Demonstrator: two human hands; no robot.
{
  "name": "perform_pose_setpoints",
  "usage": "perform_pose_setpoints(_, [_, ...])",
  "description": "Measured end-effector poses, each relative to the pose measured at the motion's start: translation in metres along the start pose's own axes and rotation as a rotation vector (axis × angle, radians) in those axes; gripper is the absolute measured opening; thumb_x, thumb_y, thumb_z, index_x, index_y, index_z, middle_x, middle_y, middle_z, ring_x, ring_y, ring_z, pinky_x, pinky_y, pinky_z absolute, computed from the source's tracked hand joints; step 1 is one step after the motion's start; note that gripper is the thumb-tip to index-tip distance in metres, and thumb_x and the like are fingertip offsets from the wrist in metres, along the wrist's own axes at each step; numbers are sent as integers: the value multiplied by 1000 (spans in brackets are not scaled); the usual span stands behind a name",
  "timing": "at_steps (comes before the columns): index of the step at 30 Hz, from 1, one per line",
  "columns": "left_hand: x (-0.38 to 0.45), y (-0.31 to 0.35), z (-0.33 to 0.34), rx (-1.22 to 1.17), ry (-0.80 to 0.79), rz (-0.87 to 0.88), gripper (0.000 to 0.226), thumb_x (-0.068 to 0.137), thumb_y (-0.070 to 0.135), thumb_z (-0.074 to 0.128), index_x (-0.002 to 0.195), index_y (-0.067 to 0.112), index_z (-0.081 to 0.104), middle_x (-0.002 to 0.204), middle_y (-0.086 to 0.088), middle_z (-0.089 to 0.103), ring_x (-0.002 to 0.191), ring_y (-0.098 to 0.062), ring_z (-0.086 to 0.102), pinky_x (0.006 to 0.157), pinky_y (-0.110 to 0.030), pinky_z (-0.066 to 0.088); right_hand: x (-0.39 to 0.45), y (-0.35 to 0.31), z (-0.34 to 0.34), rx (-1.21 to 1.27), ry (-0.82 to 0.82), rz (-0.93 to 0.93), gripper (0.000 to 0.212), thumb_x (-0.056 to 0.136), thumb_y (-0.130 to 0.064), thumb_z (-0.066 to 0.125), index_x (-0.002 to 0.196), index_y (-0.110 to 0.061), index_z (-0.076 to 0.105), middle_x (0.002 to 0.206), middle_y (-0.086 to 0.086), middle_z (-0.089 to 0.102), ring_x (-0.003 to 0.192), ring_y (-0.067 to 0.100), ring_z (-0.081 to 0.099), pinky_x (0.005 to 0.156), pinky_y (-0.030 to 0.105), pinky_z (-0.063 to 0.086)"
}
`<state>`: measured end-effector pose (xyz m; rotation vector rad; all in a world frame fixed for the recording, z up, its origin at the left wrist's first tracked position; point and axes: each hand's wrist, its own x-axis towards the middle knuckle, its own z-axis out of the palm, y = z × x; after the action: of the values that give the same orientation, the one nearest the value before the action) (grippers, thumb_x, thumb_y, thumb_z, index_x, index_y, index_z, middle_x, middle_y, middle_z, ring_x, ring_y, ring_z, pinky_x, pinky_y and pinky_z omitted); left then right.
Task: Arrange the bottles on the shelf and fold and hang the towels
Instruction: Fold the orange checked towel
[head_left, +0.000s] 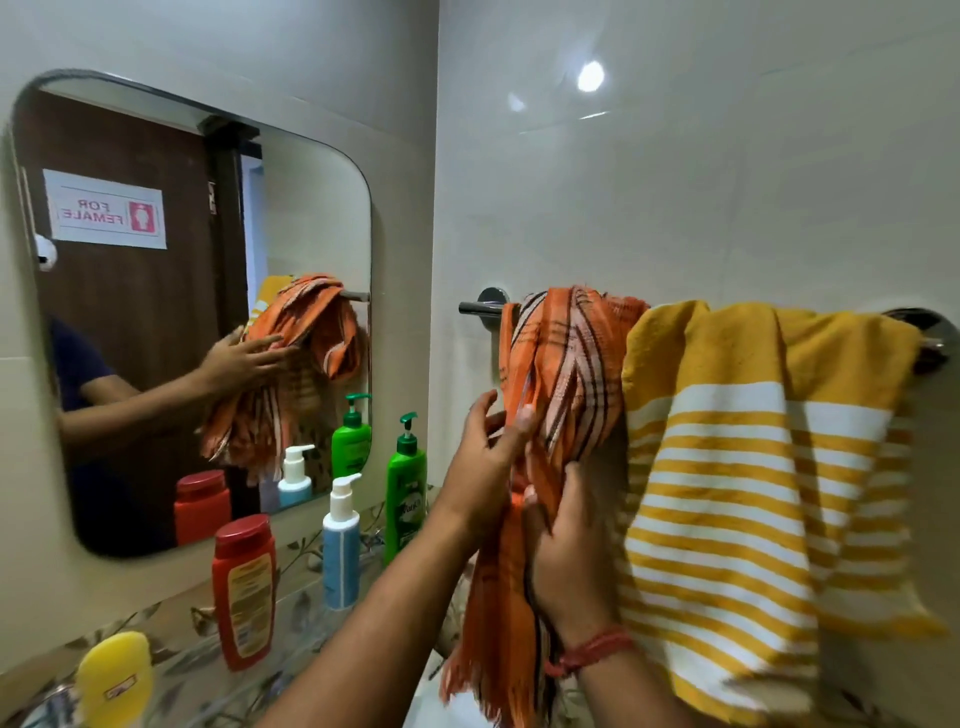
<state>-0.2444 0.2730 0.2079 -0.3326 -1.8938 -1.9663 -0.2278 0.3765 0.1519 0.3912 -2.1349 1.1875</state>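
An orange striped towel (566, 364) hangs bunched over the chrome towel bar (478, 307), its fringed end dangling low. My left hand (483, 467) touches its left edge with fingers spread, thumb against the cloth. My right hand (561, 545) grips the hanging part from below. A yellow and white striped towel (737, 467) is draped over the same bar to the right. On the glass shelf (291, 639) stand a red bottle (244, 592), a blue pump bottle (341, 545), a green pump bottle (405, 499) and a yellow bottle (115, 680).
A mirror (156, 260) on the left wall reflects the towels, bottles and a brown door with a sign. Beige tiled walls meet in a corner behind the green bottle. The bar's right mount (930, 338) is near the frame edge.
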Motion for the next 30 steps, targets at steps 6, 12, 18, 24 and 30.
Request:
perform_pose_setpoints(6, [-17, -14, 19, 77, 30, -28, 55, 81, 32, 70, 134, 33, 56, 123, 6, 71, 116, -13, 66, 106, -46, 50, -40, 17, -15, 41, -282, 82, 57, 89, -23, 57, 142, -34, 39, 129, -8, 56, 116, 14, 55, 97, 30, 47])
perform_pose_setpoints(12, [-58, -39, 15, -162, 93, -118, 35, 91, -4, 57, 114, 19, 70, 102, -6, 79, 95, -23, 75, 75, -29, 61, -20, 17, -37, 204, 29, 66, 55, 82, -67, 45, 119, -27, 53, 117, -5, 53, 111, 14, 52, 95, 35, 47])
perform_pose_setpoints(18, [-112, -63, 13, -116, 24, -249, 45, 70, -6, 67, 107, 18, 75, 106, -10, 78, 100, -24, 74, 82, -32, 60, 17, 13, -29, 587, -202, 240, 68, 69, -58, 76, 128, -29, 58, 120, -10, 69, 111, 9, 65, 101, 43, 51])
perform_pose_setpoints(24, [-148, -42, -2, -308, 300, -172, 36, 81, 17, 69, 116, 8, 65, 105, -11, 77, 93, -19, 74, 76, -30, 60, -13, 22, -23, 787, -503, 217, 36, 79, -22, 73, 115, -23, 71, 109, -7, 75, 105, 12, 70, 101, 45, 50])
perform_pose_setpoints(30, [-169, -32, 5, -92, 618, -269, 39, 85, 33, 73, 120, 19, 64, 114, -14, 74, 105, -30, 72, 97, -49, 55, -32, 28, -27, 693, -896, 200, 43, 83, -50, 70, 120, -28, 65, 111, -10, 73, 98, -5, 67, 96, 21, 51])
